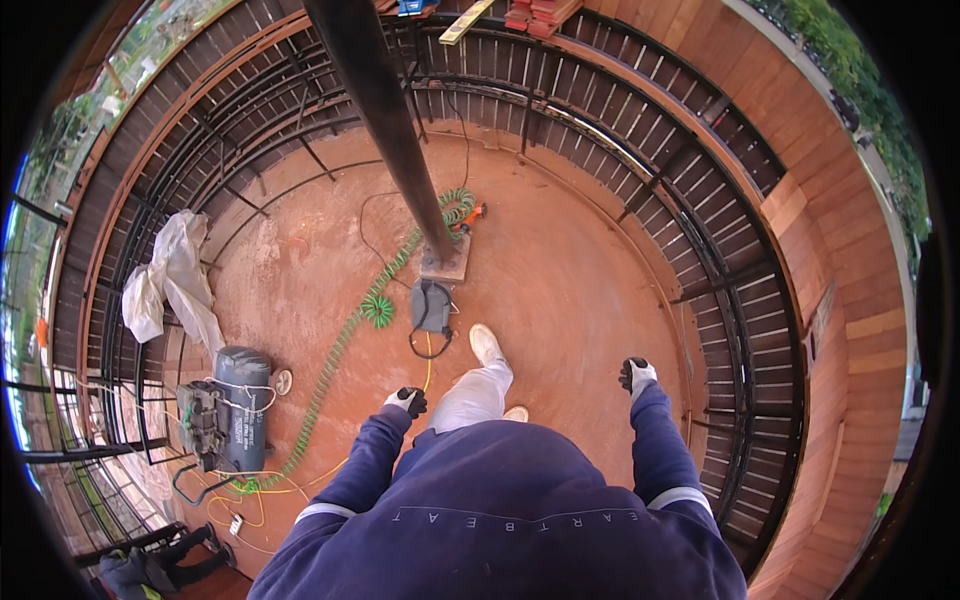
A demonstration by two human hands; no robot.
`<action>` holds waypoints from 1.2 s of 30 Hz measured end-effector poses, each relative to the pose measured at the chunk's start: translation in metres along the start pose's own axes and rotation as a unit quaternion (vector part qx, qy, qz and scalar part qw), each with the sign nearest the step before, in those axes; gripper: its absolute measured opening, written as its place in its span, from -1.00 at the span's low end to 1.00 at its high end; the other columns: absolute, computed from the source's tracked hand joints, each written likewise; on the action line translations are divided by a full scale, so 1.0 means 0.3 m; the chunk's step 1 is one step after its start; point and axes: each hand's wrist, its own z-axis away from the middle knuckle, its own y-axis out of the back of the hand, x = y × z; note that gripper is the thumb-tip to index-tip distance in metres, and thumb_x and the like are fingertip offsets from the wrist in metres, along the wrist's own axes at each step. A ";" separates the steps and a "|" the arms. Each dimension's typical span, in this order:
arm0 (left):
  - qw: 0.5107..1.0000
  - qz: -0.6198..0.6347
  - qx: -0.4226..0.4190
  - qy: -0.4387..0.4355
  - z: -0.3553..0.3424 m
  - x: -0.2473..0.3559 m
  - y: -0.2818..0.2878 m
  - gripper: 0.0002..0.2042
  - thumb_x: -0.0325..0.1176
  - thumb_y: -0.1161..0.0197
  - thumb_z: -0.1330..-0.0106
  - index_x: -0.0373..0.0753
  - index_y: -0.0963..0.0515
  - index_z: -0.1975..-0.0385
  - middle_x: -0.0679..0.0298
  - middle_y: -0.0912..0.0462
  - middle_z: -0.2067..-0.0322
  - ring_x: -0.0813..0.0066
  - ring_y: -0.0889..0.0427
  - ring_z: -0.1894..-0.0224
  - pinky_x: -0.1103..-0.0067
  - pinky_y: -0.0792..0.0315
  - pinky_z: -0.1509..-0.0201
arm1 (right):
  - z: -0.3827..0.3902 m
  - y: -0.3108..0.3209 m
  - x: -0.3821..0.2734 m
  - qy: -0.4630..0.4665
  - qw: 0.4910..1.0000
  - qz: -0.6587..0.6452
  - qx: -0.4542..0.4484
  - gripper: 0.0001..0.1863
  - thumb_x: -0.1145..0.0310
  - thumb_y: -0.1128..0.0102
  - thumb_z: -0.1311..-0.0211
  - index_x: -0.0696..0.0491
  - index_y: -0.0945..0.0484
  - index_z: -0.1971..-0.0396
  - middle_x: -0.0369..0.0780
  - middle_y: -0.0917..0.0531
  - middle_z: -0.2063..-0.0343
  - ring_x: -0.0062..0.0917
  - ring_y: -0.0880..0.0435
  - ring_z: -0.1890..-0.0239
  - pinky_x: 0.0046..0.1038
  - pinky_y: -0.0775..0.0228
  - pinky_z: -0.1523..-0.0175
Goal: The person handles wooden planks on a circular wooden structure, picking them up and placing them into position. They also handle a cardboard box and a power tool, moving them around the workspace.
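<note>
My left hand (406, 402), in a white and black glove, hangs low beside my left leg with its fingers curled and nothing visible in them. My right hand (637, 376), gloved alike, hangs out to my right with its fingers curled closed and nothing seen in them. Both hands are over the reddish floor (560, 260). My white shoe (485, 342) is just below a grey, dark-handled object (431, 305) at the foot of a tall black post (390, 120). A coiled green hose (378, 310) lies to the left of that object, with a yellow cord (428, 365) running near my left hand.
An air compressor (240, 410) and crumpled plastic sheeting (165, 275) are at the left. A curved black railing with slats (720, 290) rings the floor. Wooden cladding (840, 330) lines the right. Red boards (540, 15) lie at the top. A person (150, 565) is at the lower left.
</note>
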 end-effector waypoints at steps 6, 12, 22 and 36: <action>0.989 0.011 0.143 0.047 -0.206 0.152 -0.108 -0.81 -0.18 -0.19 -0.27 -0.15 -0.56 0.32 0.23 -0.62 0.51 0.34 -0.61 0.52 0.44 -0.40 0.53 | -0.165 -0.397 -0.456 0.095 0.987 0.051 -0.118 -0.81 0.40 -0.06 -0.31 0.00 -0.56 0.12 -0.22 -0.65 0.43 -0.49 -0.63 0.51 -0.48 -0.47 0.45; 0.967 0.062 0.236 0.069 -0.133 0.254 -0.187 -0.79 -0.16 -0.17 -0.27 -0.16 -0.54 0.29 0.22 -0.63 0.49 0.31 -0.64 0.49 0.42 -0.44 0.49 | -0.276 -0.318 -0.489 0.141 0.842 0.503 -0.134 -0.66 0.08 -0.09 -0.19 0.06 -0.63 0.35 -0.08 -0.68 0.33 -0.28 -0.67 0.23 -0.26 -0.46 0.10; 0.905 0.343 0.248 0.040 -0.014 -0.002 -0.647 -0.77 -0.11 -0.14 -0.27 -0.12 -0.51 0.25 0.26 -0.61 0.49 0.33 -0.63 0.48 0.42 -0.42 0.44 | -0.874 -0.333 -0.742 -0.005 0.780 0.563 -0.272 -0.62 0.07 -0.10 -0.22 0.11 -0.62 0.53 -0.16 -0.64 0.64 -0.42 -0.62 0.57 -0.36 -0.36 0.48; 0.864 0.335 0.354 0.121 0.089 -0.038 -0.906 -0.66 -0.12 -0.16 -0.26 -0.17 -0.49 0.07 0.12 -0.66 0.23 0.21 -0.67 0.25 0.29 -0.47 0.23 | -0.639 -1.039 -1.101 0.245 0.796 0.436 -0.340 -0.59 0.12 -0.17 -0.16 0.01 -0.55 0.04 -0.01 -0.64 0.17 -0.18 -0.63 0.09 -0.30 -0.48 0.00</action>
